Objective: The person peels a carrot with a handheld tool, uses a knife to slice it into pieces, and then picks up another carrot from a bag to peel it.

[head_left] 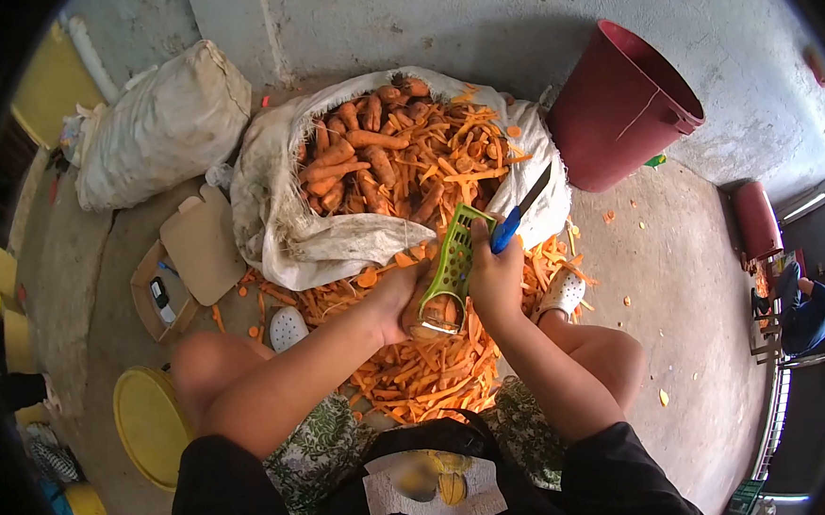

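My left hand (404,300) is closed around a carrot (440,309), most of which is hidden by the fingers and the tool over it. A green peeler (452,258) with a perforated handle is gripped in my right hand (497,273), its blade end lying over the carrot. The same right hand also holds a knife (521,211) with a blue handle, its dark blade pointing up and away to the right. Beyond both hands, an open white sack (272,195) bulges with carrots (367,139) and orange peelings. More peelings (429,374) lie heaped between my feet.
A red bucket (601,104) stands by the wall at the back right. Left of the open sack are a stuffed white sack (164,126) and an open cardboard box (206,246). A yellow lid (149,429) lies near my left knee. Another person (808,318) sits far right.
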Available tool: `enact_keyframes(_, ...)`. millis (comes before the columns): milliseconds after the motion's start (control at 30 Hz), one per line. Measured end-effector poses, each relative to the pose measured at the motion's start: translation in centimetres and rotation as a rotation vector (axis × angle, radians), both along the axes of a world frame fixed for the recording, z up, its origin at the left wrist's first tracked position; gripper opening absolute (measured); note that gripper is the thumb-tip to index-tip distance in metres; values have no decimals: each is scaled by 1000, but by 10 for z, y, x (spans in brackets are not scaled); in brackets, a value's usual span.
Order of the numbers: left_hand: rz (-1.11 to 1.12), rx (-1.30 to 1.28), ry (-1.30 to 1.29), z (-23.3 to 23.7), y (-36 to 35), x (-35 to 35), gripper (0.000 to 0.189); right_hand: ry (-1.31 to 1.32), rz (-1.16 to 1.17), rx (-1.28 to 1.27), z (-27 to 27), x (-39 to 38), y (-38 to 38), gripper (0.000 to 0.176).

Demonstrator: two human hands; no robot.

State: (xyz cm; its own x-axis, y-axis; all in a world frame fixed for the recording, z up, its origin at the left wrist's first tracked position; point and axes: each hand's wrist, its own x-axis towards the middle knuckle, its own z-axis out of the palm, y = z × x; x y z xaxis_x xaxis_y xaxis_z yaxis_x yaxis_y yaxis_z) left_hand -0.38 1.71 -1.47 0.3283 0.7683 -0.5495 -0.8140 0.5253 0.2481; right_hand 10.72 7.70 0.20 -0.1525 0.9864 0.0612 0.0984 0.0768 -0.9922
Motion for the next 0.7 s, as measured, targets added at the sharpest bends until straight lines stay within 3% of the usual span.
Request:
enact_keyframes(167, -67, -20, 192, 7, 0, 2, 37, -170, -62, 114, -5, 6, 5, 18)
enact_keyframes(200, -206, 6, 326, -2, 1, -1, 38, -256, -96, 117, -8, 6, 10, 17)
enact_keyframes(233, -346, 32, 458, -7, 1, -3, 38, -284, -212, 136, -40, 15, 40, 18)
enact_keyframes(267, -365, 99, 338, 3, -6, 2, 38, -314, -288, 84, -39, 27, 60, 18)
enact_keyframes(300, -377, 97, 416, 1, -11, 6, 38, -356, -317, 68, -23, 35, 70, 18)
enact_keyframes(333, -435, 172, 466, 2, -15, 6, 39, -536, -431, 197, -33, 47, 90, 24)
enact_keyframes(367, -492, 246, 517, 5, -18, 5, 40, -527, -539, 274, -44, 55, 102, 24)
enact_keyframes(433, -477, 190, 439, 30, -20, 2, 41, -410, -605, 168, -55, 71, 122, 19)
enact_keyframes(467, -461, 137, 356, 37, -18, 0, 43, -232, -570, 142, -64, 75, 129, 19)
enact_keyframes(567, -289, 90, 249, 13, -10, -9, 43, 169, -439, -19, -29, 54, 105, 21)
enact_keyframes(600, -272, 28, 215, 13, -8, -12, 42, 192, -352, -134, 5, 37, 76, 24)
enact_keyframes(700, -92, -26, 184, 1, -4, -5, 39, 211, -78, -196, 10, 13, 37, 19)
